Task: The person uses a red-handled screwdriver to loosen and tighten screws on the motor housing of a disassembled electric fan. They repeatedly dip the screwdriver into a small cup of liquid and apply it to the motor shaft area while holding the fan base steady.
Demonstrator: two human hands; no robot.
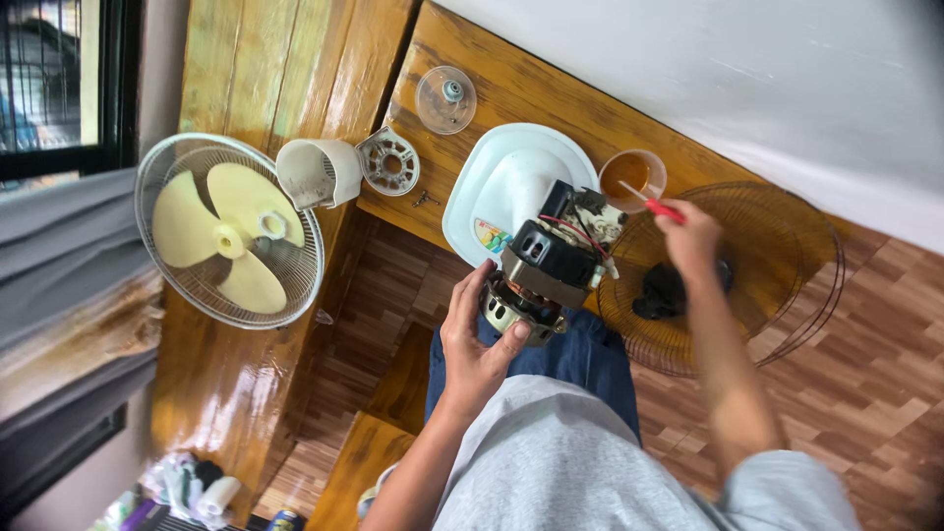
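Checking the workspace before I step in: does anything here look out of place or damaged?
The fan is in pieces: bare motor held by the left hand, blade lying in one grille, other grille on the floor. The right hand holds a red-handled tool. Nothing spilled.

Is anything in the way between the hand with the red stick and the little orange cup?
Nothing visible. The right hand holds the red stick, and its thin tip reaches straight to the cup, with only open space between. The motor, held by the left hand, sits off to the side.
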